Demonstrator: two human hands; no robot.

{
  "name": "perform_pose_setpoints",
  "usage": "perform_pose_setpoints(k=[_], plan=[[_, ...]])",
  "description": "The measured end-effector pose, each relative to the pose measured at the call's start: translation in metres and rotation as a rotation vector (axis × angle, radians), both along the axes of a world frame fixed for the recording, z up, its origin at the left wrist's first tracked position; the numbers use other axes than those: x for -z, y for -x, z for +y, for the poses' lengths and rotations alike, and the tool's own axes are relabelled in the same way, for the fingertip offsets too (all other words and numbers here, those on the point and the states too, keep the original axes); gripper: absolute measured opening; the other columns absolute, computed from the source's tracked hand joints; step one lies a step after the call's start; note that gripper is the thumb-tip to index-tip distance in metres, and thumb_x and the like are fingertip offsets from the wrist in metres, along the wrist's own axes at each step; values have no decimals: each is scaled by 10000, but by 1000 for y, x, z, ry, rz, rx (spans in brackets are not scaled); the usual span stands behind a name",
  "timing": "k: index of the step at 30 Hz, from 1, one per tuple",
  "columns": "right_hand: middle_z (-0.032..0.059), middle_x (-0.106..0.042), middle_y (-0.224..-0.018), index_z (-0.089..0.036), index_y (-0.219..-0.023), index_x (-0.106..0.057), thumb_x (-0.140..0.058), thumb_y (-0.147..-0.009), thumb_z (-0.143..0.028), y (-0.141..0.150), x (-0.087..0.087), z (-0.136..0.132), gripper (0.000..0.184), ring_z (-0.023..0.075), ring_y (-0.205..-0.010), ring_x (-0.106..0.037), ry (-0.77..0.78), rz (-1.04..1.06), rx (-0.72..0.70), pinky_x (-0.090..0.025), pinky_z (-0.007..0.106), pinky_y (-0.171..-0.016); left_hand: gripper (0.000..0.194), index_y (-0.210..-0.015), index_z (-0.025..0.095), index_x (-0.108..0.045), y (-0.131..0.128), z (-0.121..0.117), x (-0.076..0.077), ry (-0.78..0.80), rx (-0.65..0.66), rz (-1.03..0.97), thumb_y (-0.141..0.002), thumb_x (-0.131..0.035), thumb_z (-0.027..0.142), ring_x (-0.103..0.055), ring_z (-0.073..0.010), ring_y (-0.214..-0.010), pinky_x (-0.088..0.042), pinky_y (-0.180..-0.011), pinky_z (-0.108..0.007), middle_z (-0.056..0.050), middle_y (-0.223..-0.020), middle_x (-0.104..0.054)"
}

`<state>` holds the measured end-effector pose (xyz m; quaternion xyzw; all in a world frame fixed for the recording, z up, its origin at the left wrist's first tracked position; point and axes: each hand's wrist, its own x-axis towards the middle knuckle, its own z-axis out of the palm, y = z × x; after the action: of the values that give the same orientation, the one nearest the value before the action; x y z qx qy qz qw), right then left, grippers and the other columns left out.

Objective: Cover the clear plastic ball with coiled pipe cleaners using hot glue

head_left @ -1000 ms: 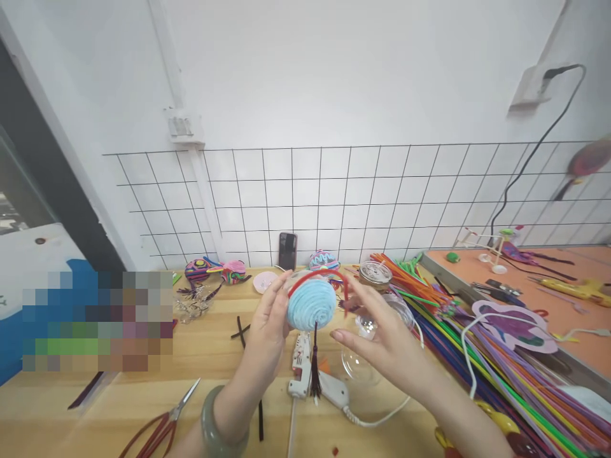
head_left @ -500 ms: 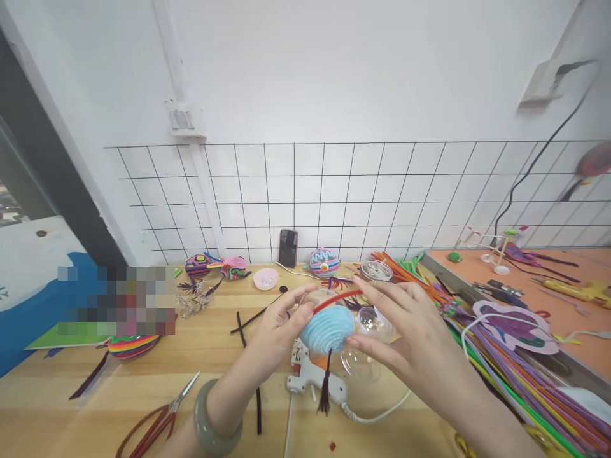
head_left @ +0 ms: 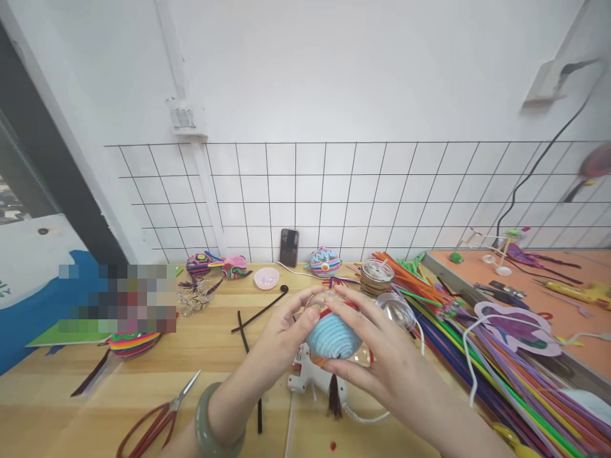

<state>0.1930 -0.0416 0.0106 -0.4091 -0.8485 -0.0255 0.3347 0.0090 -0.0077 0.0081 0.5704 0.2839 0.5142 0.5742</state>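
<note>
Between my two hands is a light blue ball (head_left: 333, 336) covered in coiled fuzzy strips, its upper part clear. A dark tassel (head_left: 335, 397) hangs from its underside. My left hand (head_left: 293, 324) grips the ball's left side, thumb on the front. Fingers of my right hand (head_left: 370, 337) press on the top and right, with the thumb underneath. A red pipe cleaner (head_left: 325, 313) lies along the upper edge of the blue coils, partly hidden by my fingers. Below the ball, a white glue gun (head_left: 298, 383) rests on the table, partly covered.
Red-handled scissors (head_left: 157, 420) lie at front left, near black pipe cleaners (head_left: 259, 401). Many coloured pipe cleaners (head_left: 496, 369) spread across the right. Behind my hands are a clear half-shell (head_left: 396, 310), a ribbon spool (head_left: 377, 275), a pink dish (head_left: 266, 278) and a phone (head_left: 289, 247).
My right hand has closed in on the ball, its fingers now pressing the red pipe cleaner against it. That pipe cleaner was stretched loosely between both hands. The ball has tipped a little.
</note>
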Motion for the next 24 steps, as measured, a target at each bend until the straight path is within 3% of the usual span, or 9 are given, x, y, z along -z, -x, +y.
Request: perform_pose_setpoints(k=[8,11,14,20,24], plan=[[112,-449,-1461,-312,-1419,-399,-629,-874,-380,-3,-2,1,596,298,-1308,-488,25,13,10,-504,476,-1007,472,-1289,263,-597,3,-2,4,65,97,-12,-900,-501,512,-587,-290,-1169,-489,-910,-374,-118,-1350,-587],[108,-457,-1459,-311,-1410,-413,-616,-881,-377,-3,-3,1,570,295,-1313,-483,37,29,5,-506,464,-1007,613,-1336,254,-554,3,-1,6,48,152,-35,-798,-638,536,-563,-322,-1197,-481,-925,-399,-143,-1379,-555],[113,-472,-1448,-296,-1407,-418,-590,-900,-383,-2,-4,1,543,282,-1305,-495,52,45,1,-511,446,-1003,754,-1380,286,-491,2,1,9,26,181,-35,-696,-799,368,-557,-309,-1208,-451,-977,-409,-130,-1422,-511],[92,-428,-1494,-299,-1426,-416,-582,-908,-398,-9,-6,1,553,271,-1354,-436,165,112,-25,-460,461,-1051,741,-1397,283,-451,3,2,12,48,127,25,-731,-775,292,-584,-296,-1168,-449,-981,-419,-134,-1363,-550],[59,-519,-1436,-301,-1402,-469,-505,-959,-350,-14,-12,4,447,245,-1331,-469,273,267,-101,-420,464,-1086,707,-1349,238,-508,2,0,5,43,72,8,-706,-784,338,-569,-316,-1174,-467,-951,-410,-149,-1299,-578]])
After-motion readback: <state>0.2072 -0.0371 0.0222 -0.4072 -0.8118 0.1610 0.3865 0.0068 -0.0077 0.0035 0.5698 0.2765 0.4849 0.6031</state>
